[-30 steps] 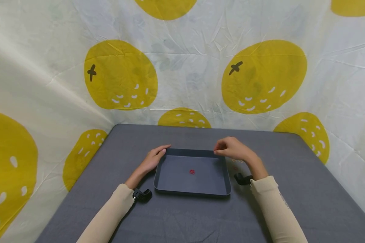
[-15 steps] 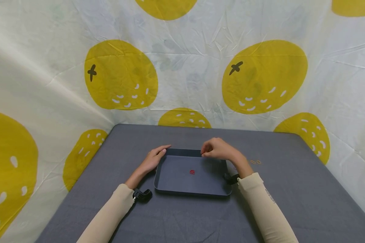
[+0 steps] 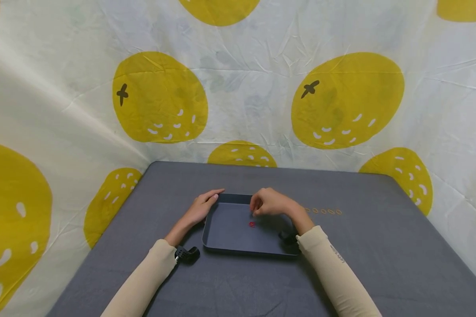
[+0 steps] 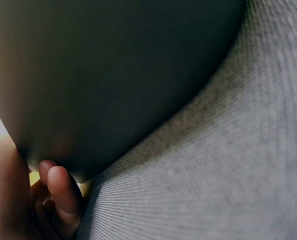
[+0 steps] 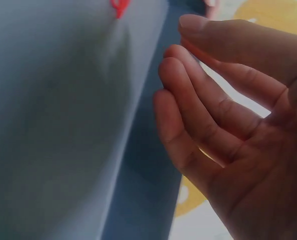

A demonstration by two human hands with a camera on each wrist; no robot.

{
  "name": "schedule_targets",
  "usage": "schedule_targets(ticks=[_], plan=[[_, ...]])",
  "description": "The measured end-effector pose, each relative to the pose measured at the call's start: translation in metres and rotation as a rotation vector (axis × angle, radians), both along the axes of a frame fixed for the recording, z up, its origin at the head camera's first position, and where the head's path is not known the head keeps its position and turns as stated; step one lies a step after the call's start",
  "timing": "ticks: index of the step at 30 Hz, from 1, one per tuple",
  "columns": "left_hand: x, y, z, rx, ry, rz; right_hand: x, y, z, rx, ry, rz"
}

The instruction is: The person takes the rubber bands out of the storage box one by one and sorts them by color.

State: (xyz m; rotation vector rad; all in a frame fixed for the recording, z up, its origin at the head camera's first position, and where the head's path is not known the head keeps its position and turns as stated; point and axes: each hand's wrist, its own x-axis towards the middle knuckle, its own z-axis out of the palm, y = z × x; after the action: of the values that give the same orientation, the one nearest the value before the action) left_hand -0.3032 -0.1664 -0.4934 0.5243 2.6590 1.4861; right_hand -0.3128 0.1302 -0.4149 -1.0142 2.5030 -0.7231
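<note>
Tray (image 3: 229,235) lies on the tabletop (image 3: 238,284), red band (image 3: 252,224) within. Left hand (image 3: 199,208): fingers grip the far left corner. Right hand (image 3: 273,202), above the tray: fingers curled, narrow; whether they hold anything cannot be told.

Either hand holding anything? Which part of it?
Left hand holds the gray tray by its left wall, toward the far end. Right hand is over the tray; whether it pinches anything cannot be told.

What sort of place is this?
Probably a makeshift recording booth: a fruit-print sheet hangs behind and beside a gray table, and a black camera-like device sits at each wrist.
</note>
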Motion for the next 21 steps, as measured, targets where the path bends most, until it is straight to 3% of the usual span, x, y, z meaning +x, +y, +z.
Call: schedule_targets(ticks=[13, 21], plan=[[-0.001, 0.000, -0.002, 0.010, 0.004, -0.008, 0.005, -0.011, -0.016, 0.051, -0.086, -0.003], [-0.001, 0.000, -0.001, 0.015, 0.003, -0.002, 0.006, -0.011, -0.018, 0.063, -0.055, 0.018]])
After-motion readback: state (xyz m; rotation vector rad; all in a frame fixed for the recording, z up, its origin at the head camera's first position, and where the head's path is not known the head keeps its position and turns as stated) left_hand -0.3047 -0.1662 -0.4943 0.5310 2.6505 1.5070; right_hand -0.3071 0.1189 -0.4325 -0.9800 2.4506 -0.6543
